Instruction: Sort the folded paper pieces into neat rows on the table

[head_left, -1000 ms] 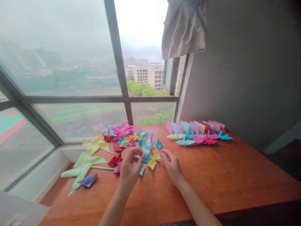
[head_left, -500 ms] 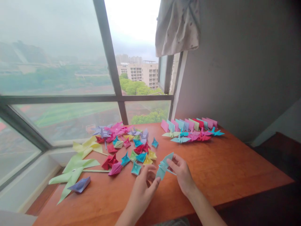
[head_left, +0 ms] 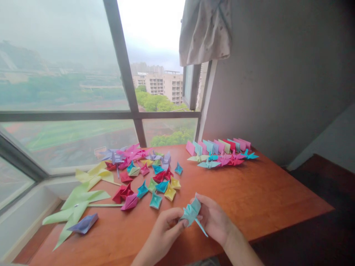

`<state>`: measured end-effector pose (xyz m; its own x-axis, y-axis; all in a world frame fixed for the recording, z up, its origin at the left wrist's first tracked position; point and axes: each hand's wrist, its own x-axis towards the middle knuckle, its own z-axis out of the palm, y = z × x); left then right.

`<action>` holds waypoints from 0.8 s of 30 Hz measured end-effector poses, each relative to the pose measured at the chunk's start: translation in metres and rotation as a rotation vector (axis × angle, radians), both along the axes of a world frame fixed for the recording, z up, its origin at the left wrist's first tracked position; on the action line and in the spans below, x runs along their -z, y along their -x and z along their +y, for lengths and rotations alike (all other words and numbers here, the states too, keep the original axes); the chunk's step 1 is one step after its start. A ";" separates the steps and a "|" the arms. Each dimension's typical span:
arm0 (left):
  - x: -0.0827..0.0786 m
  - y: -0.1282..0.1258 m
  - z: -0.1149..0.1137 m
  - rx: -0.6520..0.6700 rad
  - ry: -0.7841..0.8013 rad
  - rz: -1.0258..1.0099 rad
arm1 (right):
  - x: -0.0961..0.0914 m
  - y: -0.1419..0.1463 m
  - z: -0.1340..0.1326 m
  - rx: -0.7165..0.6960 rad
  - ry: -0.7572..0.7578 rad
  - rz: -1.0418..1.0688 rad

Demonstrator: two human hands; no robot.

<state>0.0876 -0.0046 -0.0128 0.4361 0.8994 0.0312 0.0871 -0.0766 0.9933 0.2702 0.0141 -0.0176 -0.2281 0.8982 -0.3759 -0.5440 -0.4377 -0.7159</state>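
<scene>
A light-blue origami crane [head_left: 191,212] is held up over the near part of the table, with a thin pointed end sticking out towards the lower right. My left hand [head_left: 166,228] pinches its left wing between thumb and fingers. On the other side, my right hand [head_left: 217,221] grips the crane, its fingers partly hidden behind the paper. The nearest thing beyond my left hand is a small teal folded-paper box [head_left: 155,200].
Several coloured paper boats and boxes spread over the table's left half. A green paper pinwheel [head_left: 76,207] and a purple paper boat [head_left: 83,224] lie at far left. Folded cranes [head_left: 229,160] and a row of folded cards [head_left: 219,147] stand at back right, near the window.
Both hands have come down and nearer with the crane. It is now tilted, its thin pointed end showing lower right. The whole view has shifted slightly.
</scene>
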 end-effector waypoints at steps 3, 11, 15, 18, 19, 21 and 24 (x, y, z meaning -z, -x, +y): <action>-0.001 0.000 -0.001 0.026 0.036 -0.049 | 0.003 -0.002 0.002 -0.031 0.045 0.046; 0.004 0.002 0.005 -0.148 0.042 -0.079 | 0.008 -0.009 0.006 0.257 -0.147 -0.283; 0.012 0.004 0.009 -0.262 0.040 -0.051 | 0.011 -0.005 -0.011 0.235 -0.550 -0.813; 0.013 0.003 0.009 -0.282 0.052 -0.027 | 0.013 0.001 -0.024 0.107 -0.859 -1.028; 0.012 0.002 0.008 -0.277 0.051 -0.023 | 0.014 0.003 -0.026 0.096 -0.926 -1.077; 0.010 0.001 0.005 -0.244 0.042 -0.014 | 0.015 0.007 -0.027 0.118 -1.005 -1.162; 0.009 0.000 0.002 -0.195 0.016 0.022 | 0.015 0.008 -0.023 0.166 -1.057 -1.256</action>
<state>0.0878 -0.0025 -0.0215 0.2537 0.9672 0.0088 0.1202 -0.0405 0.9919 0.2621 -0.0090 -0.0323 -0.1540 0.8426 0.5161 0.5817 0.4995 -0.6420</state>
